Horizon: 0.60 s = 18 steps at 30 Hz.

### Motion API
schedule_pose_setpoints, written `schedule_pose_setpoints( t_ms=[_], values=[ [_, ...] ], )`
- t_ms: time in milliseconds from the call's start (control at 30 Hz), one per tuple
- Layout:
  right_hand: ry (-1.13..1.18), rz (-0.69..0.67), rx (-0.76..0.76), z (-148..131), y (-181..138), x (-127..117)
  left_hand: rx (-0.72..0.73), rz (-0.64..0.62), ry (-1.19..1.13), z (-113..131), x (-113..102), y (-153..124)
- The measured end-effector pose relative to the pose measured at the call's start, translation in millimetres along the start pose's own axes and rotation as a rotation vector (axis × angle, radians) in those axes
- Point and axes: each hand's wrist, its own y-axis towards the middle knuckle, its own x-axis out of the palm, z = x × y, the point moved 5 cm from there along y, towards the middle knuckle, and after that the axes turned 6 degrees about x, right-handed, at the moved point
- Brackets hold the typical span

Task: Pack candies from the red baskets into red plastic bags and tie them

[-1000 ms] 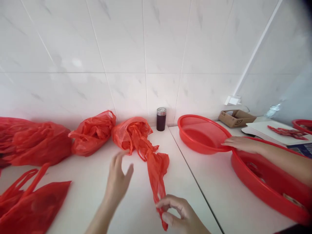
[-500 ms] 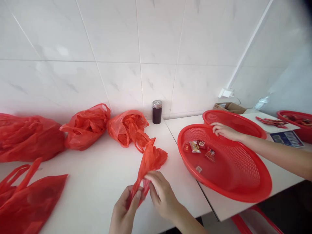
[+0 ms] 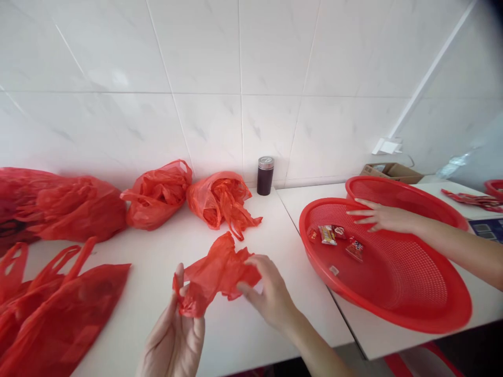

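Note:
A thin red plastic bag [image 3: 216, 272] hangs crumpled between my two hands above the white table [image 3: 149, 262]. My left hand [image 3: 175, 335] pinches its lower left corner, thumb raised. My right hand [image 3: 269, 296] grips the bag's right side with curled fingers. Behind it, an open red bag [image 3: 220, 201] stuffed with more bags lies near the wall.
More red bags lie to the left: one [image 3: 159, 193] by the wall, a pile [image 3: 58, 207] at far left, flat ones [image 3: 51, 309] at the front left. A dark jar [image 3: 265, 175] stands by the wall. Another person's hand [image 3: 379, 215] rests in a red basket [image 3: 393, 290] holding small packets.
The bag has come free of the stuffed bag and is now spread between my hands, which have moved apart. The other person's hand has shifted further into the basket.

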Motion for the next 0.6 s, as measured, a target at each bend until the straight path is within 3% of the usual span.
schedule_pose_setpoints(
  t_ms=[133, 200, 333, 433, 500, 600],
  values=[
    [-0.151, -0.099, -0.023, 4.0, 0.4, 23.2, -0.007, -0.053, 0.044, 6.1, -6.6, 5.9],
    [-0.082, -0.105, 0.029, 20.7, 8.0, 22.3, 0.089, 0.046, 0.110, 18.4, -8.9, 6.4],
    [0.192, -0.025, 0.059, 40.6, 23.3, -3.9, 0.245, 0.389, 0.432, 45.4, -28.2, -1.5],
    [0.129, 0.036, 0.008, 35.1, 26.8, -17.8, 0.234, 0.466, 0.871, 54.8, -48.5, -8.7],
    [0.068, 0.032, -0.003, 27.5, 25.6, -18.6, 0.399, 0.495, 1.236, 61.9, -53.7, -13.9],
    [0.073, -0.047, 0.016, 14.7, 20.2, -15.8, 0.809, 0.556, 1.665, 63.2, -38.6, -21.7]
  ],
)
